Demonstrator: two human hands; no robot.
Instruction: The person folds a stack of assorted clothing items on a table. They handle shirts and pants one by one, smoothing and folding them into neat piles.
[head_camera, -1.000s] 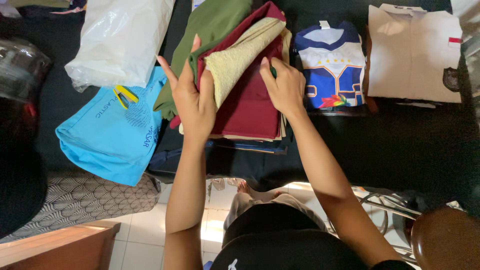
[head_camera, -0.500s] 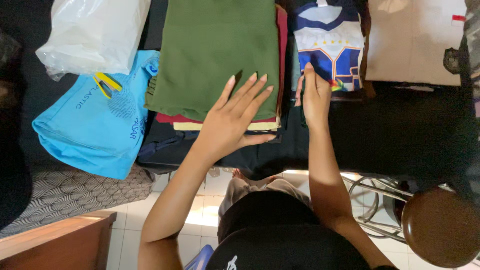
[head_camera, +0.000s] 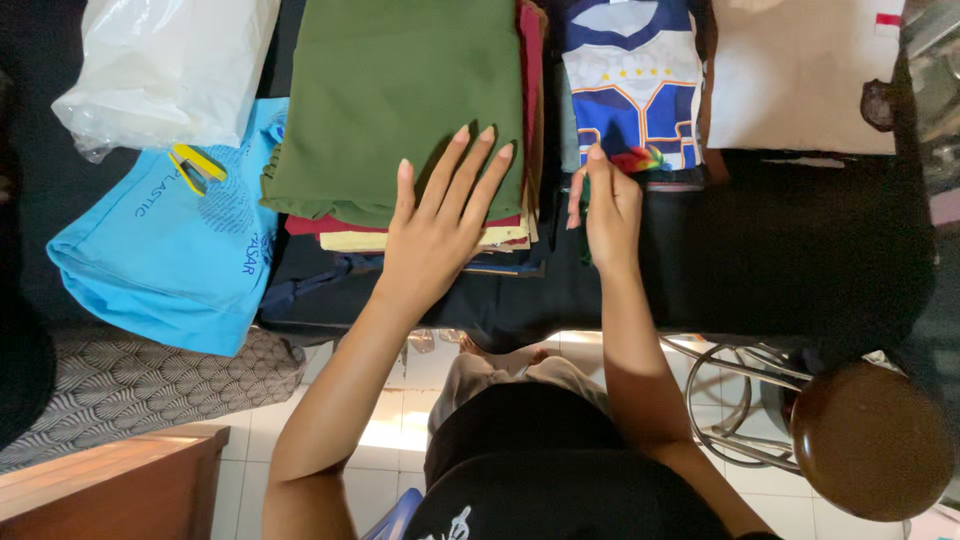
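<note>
The left hand (head_camera: 435, 235) lies flat, its grip spread wide, pressing the folded green garment (head_camera: 400, 95) atop a stack of folded clothes (head_camera: 420, 235) at the counter's (head_camera: 780, 250) near edge. The right hand (head_camera: 608, 205), fingers curled, pinches dark cloth beside the stack. The garments look soft, light and floppy; best lifted from beneath the folded edge.

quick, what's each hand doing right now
Left hand: open, flat on the green folded cloth.
Right hand: fingers curled beside the clothes pile; whether it grips anything cannot be told.
</note>
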